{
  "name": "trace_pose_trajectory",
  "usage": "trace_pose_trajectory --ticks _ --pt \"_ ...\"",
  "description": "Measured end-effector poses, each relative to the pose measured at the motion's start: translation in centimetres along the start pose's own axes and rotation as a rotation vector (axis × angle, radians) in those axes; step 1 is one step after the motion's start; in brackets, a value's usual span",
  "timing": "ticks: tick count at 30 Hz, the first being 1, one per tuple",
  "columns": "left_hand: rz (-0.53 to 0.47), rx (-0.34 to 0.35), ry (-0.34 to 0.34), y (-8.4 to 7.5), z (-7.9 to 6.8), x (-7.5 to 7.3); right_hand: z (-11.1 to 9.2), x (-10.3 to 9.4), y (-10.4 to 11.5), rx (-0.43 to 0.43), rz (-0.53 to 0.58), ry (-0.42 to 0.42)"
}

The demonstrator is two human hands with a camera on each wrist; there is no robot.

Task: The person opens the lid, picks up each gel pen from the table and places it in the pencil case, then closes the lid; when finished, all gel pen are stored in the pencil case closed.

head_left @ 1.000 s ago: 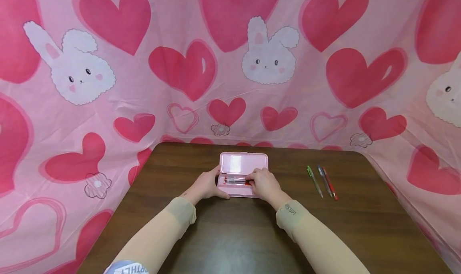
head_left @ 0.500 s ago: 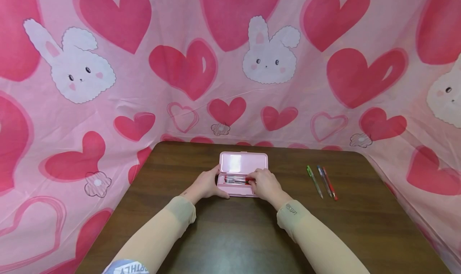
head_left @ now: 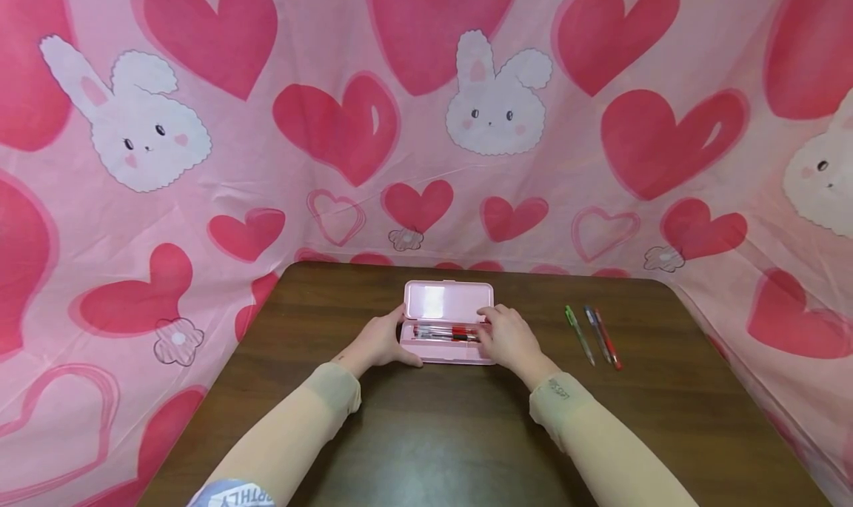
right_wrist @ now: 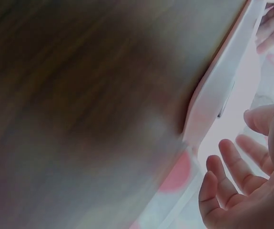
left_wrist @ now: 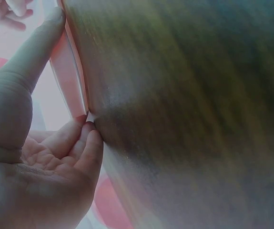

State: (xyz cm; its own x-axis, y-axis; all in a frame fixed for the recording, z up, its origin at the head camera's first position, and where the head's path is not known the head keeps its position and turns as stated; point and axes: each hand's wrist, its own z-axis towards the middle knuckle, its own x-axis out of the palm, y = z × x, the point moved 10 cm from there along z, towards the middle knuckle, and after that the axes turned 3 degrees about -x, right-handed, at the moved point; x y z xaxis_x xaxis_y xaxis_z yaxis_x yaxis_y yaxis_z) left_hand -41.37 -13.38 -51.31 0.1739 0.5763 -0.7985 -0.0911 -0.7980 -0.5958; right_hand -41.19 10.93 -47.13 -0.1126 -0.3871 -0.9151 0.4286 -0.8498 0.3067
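Near the pink case point(head_left: 445, 353), three pens point(head_left: 599, 335); right fingers point(head_left: 493, 315) overlap it.

Long cream-beige fabric sleeves point(head_left: 286, 425) show a blue-and-white lettered print point(head_left: 233, 494) on the left and small dark lettering point(head_left: 558, 388) at the right cuff point(head_left: 566, 412).
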Motion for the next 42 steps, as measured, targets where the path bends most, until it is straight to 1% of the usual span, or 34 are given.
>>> trace_pose_trajectory --ticks 7,10,14,22,30,34,40,42 --pt "0.005 -0.003 0.001 0.1 0.1 0.2 -1.3 -1.6 -3.9 0.114 -0.031 -0.024" --pt "0.014 -0.005 -0.008 0.1 0.2 0.1 -1.5 -2.6 -5.5 0.146 -0.037 -0.054" --pt "0.016 -0.005 -0.008 0.1 0.2 0.0 -1.9 -3.8 -7.2 0.165 -0.060 -0.091" --pt "0.012 -0.006 -0.005 0.0 0.1 0.0 -3.6 -5.6 -10.4 0.205 -0.086 -0.072" --pt "0.001 -0.019 0.001 0.1 0.1 0.0 -6.4 -7.2 -14.7 0.300 -0.091 -0.084" --pt "0.002 -0.018 0.005 0.1 0.0 0.1 -7.5 -7.7 -16.5 0.337 -0.099 -0.070" --pt "-0.005 -0.019 0.006 -0.1 -0.2 0.0 -9.0 -8.4 -18.3 0.387 -0.091 -0.071" --pt "-0.013 -0.022 0.009 0.0 -0.3 0.0 -9.4 -8.5 -18.8 0.413 -0.080 -0.058"
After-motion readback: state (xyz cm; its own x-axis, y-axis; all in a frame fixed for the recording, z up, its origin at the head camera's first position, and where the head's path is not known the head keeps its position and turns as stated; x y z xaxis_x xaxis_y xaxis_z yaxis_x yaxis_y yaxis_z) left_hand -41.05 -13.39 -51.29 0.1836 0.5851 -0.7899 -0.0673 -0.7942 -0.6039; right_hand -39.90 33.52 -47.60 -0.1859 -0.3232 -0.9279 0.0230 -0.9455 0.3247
